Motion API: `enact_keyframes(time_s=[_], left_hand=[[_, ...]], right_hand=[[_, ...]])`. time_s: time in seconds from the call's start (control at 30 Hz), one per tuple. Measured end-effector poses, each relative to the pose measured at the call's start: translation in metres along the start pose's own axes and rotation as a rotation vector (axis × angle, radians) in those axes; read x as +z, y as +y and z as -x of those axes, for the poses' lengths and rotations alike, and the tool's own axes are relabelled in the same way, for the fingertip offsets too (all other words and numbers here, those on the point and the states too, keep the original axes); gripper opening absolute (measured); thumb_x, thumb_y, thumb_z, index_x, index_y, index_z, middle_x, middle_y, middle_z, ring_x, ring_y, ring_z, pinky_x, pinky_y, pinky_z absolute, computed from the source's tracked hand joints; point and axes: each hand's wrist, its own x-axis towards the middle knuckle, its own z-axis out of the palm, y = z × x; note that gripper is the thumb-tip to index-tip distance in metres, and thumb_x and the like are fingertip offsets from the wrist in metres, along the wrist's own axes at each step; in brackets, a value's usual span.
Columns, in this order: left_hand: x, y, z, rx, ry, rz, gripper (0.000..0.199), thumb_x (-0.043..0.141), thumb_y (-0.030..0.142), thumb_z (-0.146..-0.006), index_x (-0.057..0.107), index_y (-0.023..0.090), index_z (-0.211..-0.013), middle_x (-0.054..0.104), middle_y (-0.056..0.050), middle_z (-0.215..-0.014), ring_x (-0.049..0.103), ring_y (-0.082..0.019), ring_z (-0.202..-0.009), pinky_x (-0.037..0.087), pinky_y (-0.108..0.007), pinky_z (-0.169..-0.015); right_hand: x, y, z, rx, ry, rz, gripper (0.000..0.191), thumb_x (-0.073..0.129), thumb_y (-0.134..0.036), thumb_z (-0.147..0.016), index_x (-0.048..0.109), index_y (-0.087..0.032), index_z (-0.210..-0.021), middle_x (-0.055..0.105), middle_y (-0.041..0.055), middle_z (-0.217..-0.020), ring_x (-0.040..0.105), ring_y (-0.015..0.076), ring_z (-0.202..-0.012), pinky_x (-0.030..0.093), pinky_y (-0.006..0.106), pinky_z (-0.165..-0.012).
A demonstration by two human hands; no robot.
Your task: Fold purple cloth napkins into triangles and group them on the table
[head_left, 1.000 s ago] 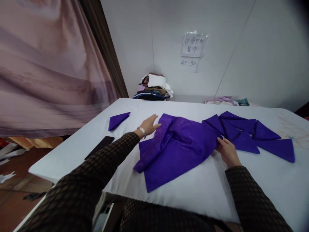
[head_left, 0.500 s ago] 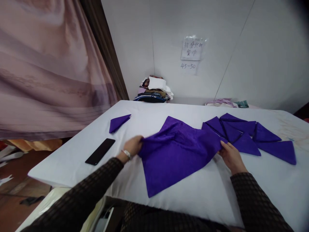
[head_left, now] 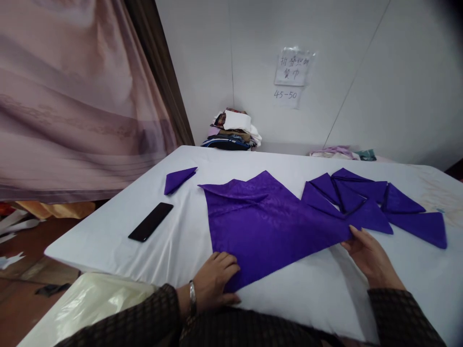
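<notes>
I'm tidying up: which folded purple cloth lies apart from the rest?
The folded cloth beyond the phone, left of the spread cloth; the other folded cloths lie grouped on the right.

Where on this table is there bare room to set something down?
White tabletop shows between the black phone and the spread purple cloth, and in front of the cloth between the left hand and right hand. It's crowded beyond the right hand, where folded purple pieces bunch together near the cloth's right corner.
</notes>
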Motion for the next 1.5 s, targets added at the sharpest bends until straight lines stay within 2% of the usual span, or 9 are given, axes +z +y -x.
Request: enact_keyframes(time_s=[0.13, 0.23, 0.43, 0.57, 0.67, 0.8, 1.13, 1.33, 1.5], left_hand=[[0.002, -0.009, 0.008, 0.033, -0.011, 0.001, 0.016, 0.053, 0.035, -0.078, 0.063, 0.038, -0.09, 0.067, -0.002, -0.1, 0.059, -0.026, -0.093, 0.048, -0.044, -0.081], [-0.027, -0.031, -0.011, -0.027, 0.085, -0.037, 0.02, 0.047, 0.024, -0.079, 0.063, 0.032, -0.087, 0.068, -0.002, -0.09, 0.061, -0.022, -0.086, 0.05, -0.039, -0.079], [-0.179, -0.067, -0.095, -0.27, 0.492, -0.263, 0.021, 0.046, 0.03, -0.082, 0.065, 0.026, -0.09, 0.067, -0.005, -0.094, 0.06, -0.024, -0.091, 0.048, -0.041, -0.083], [-0.284, -0.04, -0.117, -0.251, 0.888, -0.397, 0.026, 0.048, 0.024, -0.082, 0.063, 0.019, -0.103, 0.064, -0.003, -0.103, 0.057, -0.02, -0.1, 0.045, -0.04, -0.09], [-0.319, -0.011, -0.095, -0.109, 1.15, -0.455, 0.025, 0.045, 0.023, -0.084, 0.062, 0.023, -0.103, 0.064, 0.001, -0.1, 0.058, -0.017, -0.098, 0.046, -0.035, -0.088], [-0.302, -0.001, -0.052, -0.078, 1.126, -0.442, 0.023, 0.047, 0.023, -0.082, 0.063, 0.027, -0.098, 0.064, 0.0, -0.095, 0.06, -0.02, -0.096, 0.046, -0.037, -0.087], [-0.178, -0.043, 0.024, -0.069, 0.808, -0.338, 0.019, 0.046, 0.028, -0.08, 0.058, 0.03, -0.094, 0.066, -0.001, -0.093, 0.062, -0.023, -0.093, 0.05, -0.043, -0.088], [-0.121, -0.068, 0.067, -0.118, 0.567, -0.173, 0.02, 0.047, 0.031, -0.08, 0.063, 0.033, -0.092, 0.069, -0.002, -0.094, 0.065, -0.023, -0.091, 0.055, -0.034, -0.085], [-0.116, -0.068, 0.093, -0.208, 0.372, 0.063, 0.02, 0.052, 0.033, -0.075, 0.068, 0.035, -0.087, 0.071, 0.0, -0.088, 0.067, -0.023, -0.082, 0.058, -0.028, -0.073]], right_hand=[[0.007, -0.004, -0.004, -0.025, -0.019, -0.026, 0.011, 0.075, -0.024, -0.061, 0.065, -0.025, -0.068, 0.07, -0.0009, -0.073, 0.063, 0.0157, -0.054, 0.055, 0.025, -0.047], [0.025, -0.007, -0.016, 0.013, -0.091, -0.019, 0.012, 0.072, -0.025, -0.065, 0.066, -0.022, -0.074, 0.071, 0.0011, -0.075, 0.064, 0.0162, -0.057, 0.056, 0.026, -0.052], [0.11, -0.053, -0.052, -0.021, -0.256, 0.076, 0.006, 0.066, -0.015, -0.07, 0.06, -0.017, -0.07, 0.068, 0.0034, -0.062, 0.068, 0.0177, -0.061, 0.056, 0.024, -0.053], [0.165, -0.121, -0.042, -0.421, -0.441, -0.042, 0.005, 0.062, -0.02, -0.077, 0.058, -0.023, -0.077, 0.07, -0.0046, -0.077, 0.067, 0.0127, -0.077, 0.058, 0.027, -0.07], [0.176, -0.156, -0.007, -0.664, -0.528, -0.032, 0.007, 0.065, -0.026, -0.076, 0.06, -0.027, -0.081, 0.07, -0.0043, -0.087, 0.066, 0.0136, -0.088, 0.058, 0.027, -0.069], [0.149, -0.15, 0.032, -0.673, -0.498, 0.077, 0.006, 0.065, -0.024, -0.076, 0.065, -0.028, -0.081, 0.07, -0.0029, -0.087, 0.066, 0.0128, -0.082, 0.058, 0.026, -0.072], [0.036, -0.046, 0.047, -0.179, -0.32, 0.446, 0.016, 0.075, -0.037, -0.064, 0.069, -0.024, -0.07, 0.069, 0.003, -0.065, 0.066, 0.022, -0.06, 0.056, 0.032, -0.056], [0.009, -0.008, 0.069, 0.036, -0.465, 0.711, 0.024, 0.066, -0.049, -0.07, 0.07, -0.026, -0.067, 0.068, 0.0054, -0.065, 0.062, 0.0224, -0.059, 0.052, 0.035, -0.058], [-0.006, -0.004, 0.081, 0.214, -0.635, 0.789, 0.024, 0.064, -0.049, -0.073, 0.07, -0.027, -0.068, 0.067, 0.0044, -0.059, 0.062, 0.0215, -0.057, 0.05, 0.034, -0.058]])
